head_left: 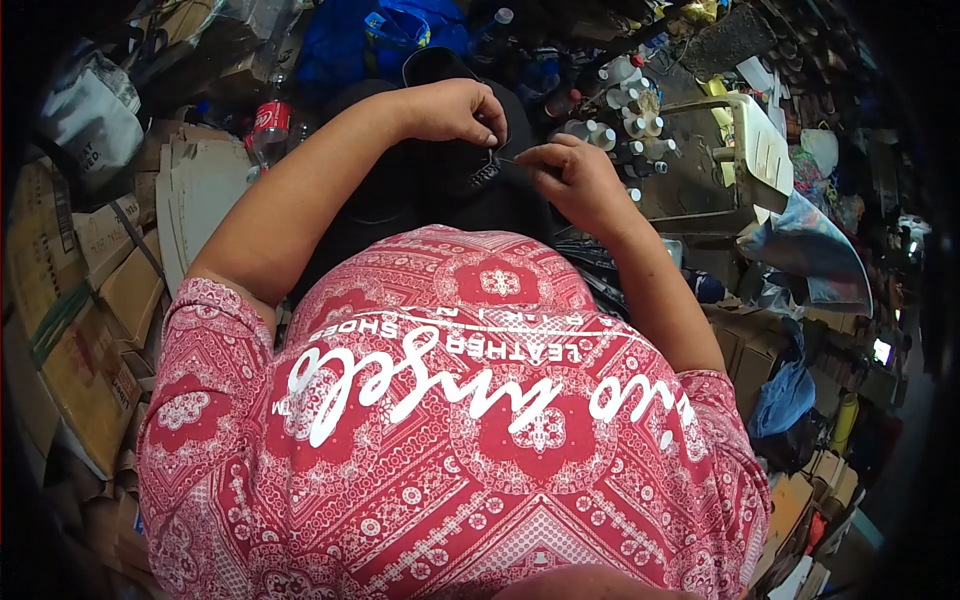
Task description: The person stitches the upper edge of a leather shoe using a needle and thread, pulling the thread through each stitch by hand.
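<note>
Over my dark-clad lap, my left hand (462,114) is bent downward, with its fingertips closed in a pinch. Just below those fingertips lies a small black piece with a braided, laced-looking surface (485,173). A thin dark strand seems to run up from it to my left fingers. To the right, my right hand (578,182) has its thumb and forefinger pressed together on a fine thread that leads toward the black piece. A curved black shape (425,62) stands behind my left hand. Against the dark background, the outline of the black work is hard to make out.
Several bottles with white caps (640,125) stand beyond my right hand, near a pale plastic chair (765,160). A red-labelled bottle (270,122) and stacked cardboard (130,270) are on the left. Blue plastic bags (350,40) lie ahead.
</note>
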